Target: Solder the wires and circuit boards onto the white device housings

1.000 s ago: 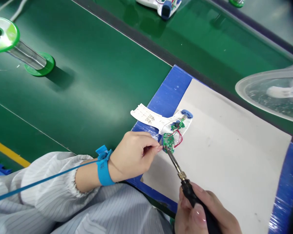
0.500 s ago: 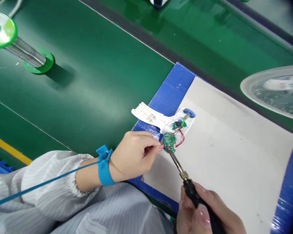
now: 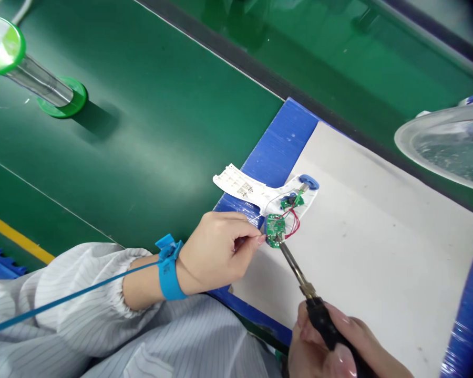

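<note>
My left hand [image 3: 224, 247] is closed in a pinch at the left edge of a small green circuit board [image 3: 275, 227]. A thin pale wire [image 3: 256, 216] runs into its fingers; the pinched end is hidden. My right hand [image 3: 339, 341] grips a soldering iron [image 3: 299, 275] by its black handle, with the metal tip at the board's lower edge. Red wires [image 3: 295, 223] loop out from the board's right side. Behind it lies an open white curved plastic housing [image 3: 260, 195] with a blue round end [image 3: 309, 182] and a smaller green board [image 3: 291, 201] inside.
White paper [image 3: 370, 252] covers a blue board [image 3: 278, 136] under the work. A solder spool [image 3: 39, 79] with green rims stands at the upper left on the green table [image 3: 142, 115]. A clear round-rimmed object [image 3: 445, 147] juts in from the right. A blue cord [image 3: 82, 294] trails from my left wristband.
The soldering iron and my right hand have shifted right, the tip sliding from near my left fingertips to the board's lower right. My left hand stays pinched in place.
</note>
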### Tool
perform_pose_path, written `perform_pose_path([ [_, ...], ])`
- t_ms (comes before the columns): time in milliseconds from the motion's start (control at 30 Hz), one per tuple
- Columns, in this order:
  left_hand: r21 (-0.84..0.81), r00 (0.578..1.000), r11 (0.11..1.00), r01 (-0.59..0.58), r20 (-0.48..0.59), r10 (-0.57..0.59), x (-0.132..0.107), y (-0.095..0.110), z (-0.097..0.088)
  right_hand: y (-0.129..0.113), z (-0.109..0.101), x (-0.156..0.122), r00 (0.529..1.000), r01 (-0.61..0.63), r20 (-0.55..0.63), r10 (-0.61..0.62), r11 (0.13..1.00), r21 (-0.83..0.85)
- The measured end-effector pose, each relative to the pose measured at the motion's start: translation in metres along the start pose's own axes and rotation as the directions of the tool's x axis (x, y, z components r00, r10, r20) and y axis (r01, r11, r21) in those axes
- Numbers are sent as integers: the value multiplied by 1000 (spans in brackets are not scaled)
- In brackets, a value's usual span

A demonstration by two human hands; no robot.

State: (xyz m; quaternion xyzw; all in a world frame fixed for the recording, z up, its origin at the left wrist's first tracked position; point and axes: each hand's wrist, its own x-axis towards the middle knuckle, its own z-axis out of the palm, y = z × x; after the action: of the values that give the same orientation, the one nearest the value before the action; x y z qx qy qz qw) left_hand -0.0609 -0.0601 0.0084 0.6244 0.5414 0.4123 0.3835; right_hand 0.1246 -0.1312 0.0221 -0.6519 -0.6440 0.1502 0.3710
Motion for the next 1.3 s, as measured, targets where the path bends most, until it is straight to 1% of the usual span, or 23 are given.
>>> perform_pose_path([
  [100, -2, 1000, 1000, 4, -2, -4, 0, -1, 0, 24, 1, -1, 986, 160, -59, -154, 982, 101],
  [167, -1, 1000, 1000, 6, -4, -6, 0, -1, 0, 36, -4, 0, 983, 173, -89, -160, 970, 168],
  [200, 1, 1000, 1000, 6, -6, -6, 0, -2, 0, 39, -7, 3, 987, 153, -81, -141, 971, 181],
  [300, 8, 1000, 1000, 1, -17, -1, 0, -3, 0, 31, -14, 13, 984, 168, 13, -177, 955, 245],
  [333, 10, 1000, 1000, 1, -21, 0, 0, -4, 0, 24, -13, 16, 975, 205, 21, -220, 937, 283],
  [367, 12, 1000, 1000, 1, -25, -1, 0, -4, 1, 16, -9, 19, 978, 207, -37, -205, 935, 287],
  [400, 13, 1000, 1000, 1, -29, -1, 0, -4, 1, 9, -3, 20, 990, 121, -97, -101, 963, 242],
  [433, 14, 999, 1000, 2, -32, -1, -1, -4, 2, 2, 5, 21, 980, 65, -199, -20, 973, 223],
  [467, 15, 999, 1000, 4, -35, -3, -1, -4, 2, -2, 13, 22, 953, 35, -301, 35, 974, 223],
  [500, 14, 999, 1000, 10, -38, -9, -1, -3, 2, -4, 21, 22, 916, 43, -399, 44, 978, 205],
  [567, 4, 998, 999, 39, -42, -39, -1, -2, 2, -1, 33, 21, 853, 196, -512, -97, 970, 144],
  [600, -10, 997, 998, 65, -45, -66, 0, -2, 1, 2, 36, 21, 829, 253, -536, -161, 962, 102],
  [633, -28, 994, 994, 101, -49, -103, 0, -2, -1, 5, 36, 21, 823, 292, -527, -210, 954, 74],
  [667, -54, 987, 987, 148, -52, -151, 1, -3, -4, 8, 35, 20, 834, 303, -500, -233, 951, 61],
  [700, -92, 976, 974, 205, -52, -210, 3, -3, -8, 10, 32, 20, 858, 290, -458, -233, 955, 57],
  [800, -233, 920, 896, 377, -19, -391, 10, -5, -24, 14, 22, 24, 933, 192, -308, -183, 981, -3],
  [867, -291, 897, 859, 422, -3, -442, 16, -6, -33, 18, 20, 30, 973, 131, -179, -146, 987, -92],
  [900, -297, 898, 859, 416, -16, -441, 19, -6, -36, 21, 21, 36, 986, 129, -91, -140, 985, -116],
  [933, -291, 904, 871, 396, -41, -425, 22, -6, -38, 25, 24, 42, 988, 156, 6, -156, 981, -116],
  [1000, -264, 921, 903, 340, -102, -377, 26, -8, -38, 30, 33, 58, 957, 250, 175, -233, 965, -77],
  [1100, -225, 928, 930, 291, -169, -331, 29, -12, -35, 31, 51, 84, 890, 378, 307, -336, 922, -86],
  [1200, -205, 920, 934, 292, -208, -333, 35, -18, -36, 25, 65, 104, 847, 455, 368, -384, 881, -128],
  [1300, -214, 915, 930, 299, -212, -343, 44, -21, -40, 22, 67, 110, 833, 500, 360, -420, 851, -161],
])
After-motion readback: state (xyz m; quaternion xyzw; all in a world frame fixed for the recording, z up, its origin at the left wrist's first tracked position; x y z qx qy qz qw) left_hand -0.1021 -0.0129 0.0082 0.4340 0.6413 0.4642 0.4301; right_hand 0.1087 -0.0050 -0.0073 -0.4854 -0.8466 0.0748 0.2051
